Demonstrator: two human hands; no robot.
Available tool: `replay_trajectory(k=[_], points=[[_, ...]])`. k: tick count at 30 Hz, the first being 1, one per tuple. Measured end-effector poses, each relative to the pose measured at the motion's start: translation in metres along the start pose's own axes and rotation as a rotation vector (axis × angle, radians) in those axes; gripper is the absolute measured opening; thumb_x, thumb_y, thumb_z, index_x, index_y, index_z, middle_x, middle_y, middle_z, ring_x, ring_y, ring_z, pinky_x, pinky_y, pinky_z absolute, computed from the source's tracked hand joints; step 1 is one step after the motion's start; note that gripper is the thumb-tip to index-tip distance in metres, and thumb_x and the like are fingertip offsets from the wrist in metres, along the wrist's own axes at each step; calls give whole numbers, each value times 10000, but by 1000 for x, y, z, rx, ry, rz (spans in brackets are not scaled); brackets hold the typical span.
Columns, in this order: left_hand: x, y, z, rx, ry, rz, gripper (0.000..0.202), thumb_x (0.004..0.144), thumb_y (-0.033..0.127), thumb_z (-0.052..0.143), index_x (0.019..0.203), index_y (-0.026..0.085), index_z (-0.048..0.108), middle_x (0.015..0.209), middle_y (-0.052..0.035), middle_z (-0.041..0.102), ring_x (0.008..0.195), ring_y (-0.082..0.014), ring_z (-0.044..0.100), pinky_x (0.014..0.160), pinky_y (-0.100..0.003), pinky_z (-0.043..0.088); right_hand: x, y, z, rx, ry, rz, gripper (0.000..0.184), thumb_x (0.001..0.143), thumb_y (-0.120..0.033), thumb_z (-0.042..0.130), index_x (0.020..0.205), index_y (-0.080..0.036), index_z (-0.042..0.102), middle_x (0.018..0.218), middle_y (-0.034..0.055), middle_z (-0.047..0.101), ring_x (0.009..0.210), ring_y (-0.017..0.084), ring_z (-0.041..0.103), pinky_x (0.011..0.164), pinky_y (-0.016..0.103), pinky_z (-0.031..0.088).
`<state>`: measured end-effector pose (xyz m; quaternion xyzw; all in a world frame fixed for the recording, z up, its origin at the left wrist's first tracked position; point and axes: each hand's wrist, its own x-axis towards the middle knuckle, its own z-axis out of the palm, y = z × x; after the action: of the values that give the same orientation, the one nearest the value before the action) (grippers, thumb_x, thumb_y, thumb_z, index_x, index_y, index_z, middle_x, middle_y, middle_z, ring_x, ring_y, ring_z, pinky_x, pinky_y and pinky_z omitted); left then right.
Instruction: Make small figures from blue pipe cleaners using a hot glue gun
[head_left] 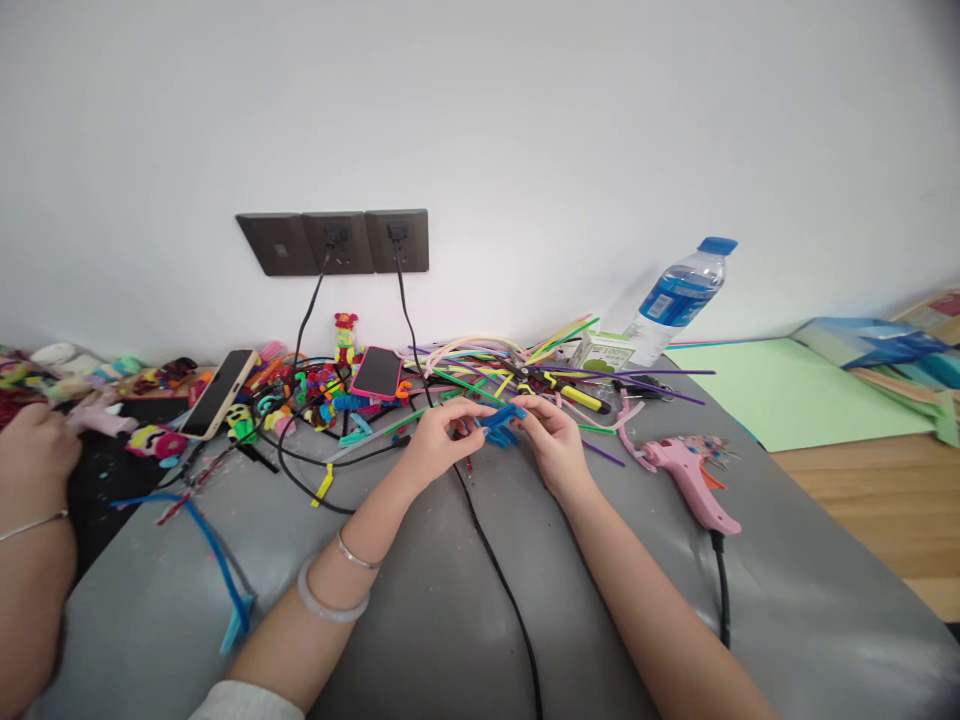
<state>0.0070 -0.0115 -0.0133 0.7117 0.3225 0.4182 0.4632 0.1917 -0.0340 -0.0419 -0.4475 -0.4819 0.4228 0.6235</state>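
A bent and coiled blue pipe cleaner (501,428) is held up over the middle of the grey table. My left hand (450,435) pinches its left side between thumb and fingers. From the right, my right hand (551,437) pinches the other end, close to the left fingertips. The exact shape of the blue piece is partly hidden by my fingers. Just behind both hands lies a loose heap of coloured pipe cleaners (480,358) with yellow-and-black pliers (577,393) among them. Another long blue pipe cleaner (214,540) lies bent on the table at the left.
A pink glue gun (694,485) lies at right, its cord running forward. A water bottle (679,295) leans near the wall. Two phones (379,373) and small colourful figures crowd the back left. A black cable (487,540) crosses the table. Another person's hand (34,455) is at far left.
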Motion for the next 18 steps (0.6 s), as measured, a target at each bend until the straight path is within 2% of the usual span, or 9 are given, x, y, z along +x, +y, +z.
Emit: replay_trajectory(k=[18], points=[[1, 1, 0, 14, -13, 10, 278, 771, 212, 639, 1018, 161, 754, 926, -72, 684, 711, -127, 590, 646, -243, 492, 0, 0, 0, 12, 0, 13, 341, 754, -527, 753, 898, -219, 724, 890, 37, 717, 798, 186, 642, 716, 315, 544]])
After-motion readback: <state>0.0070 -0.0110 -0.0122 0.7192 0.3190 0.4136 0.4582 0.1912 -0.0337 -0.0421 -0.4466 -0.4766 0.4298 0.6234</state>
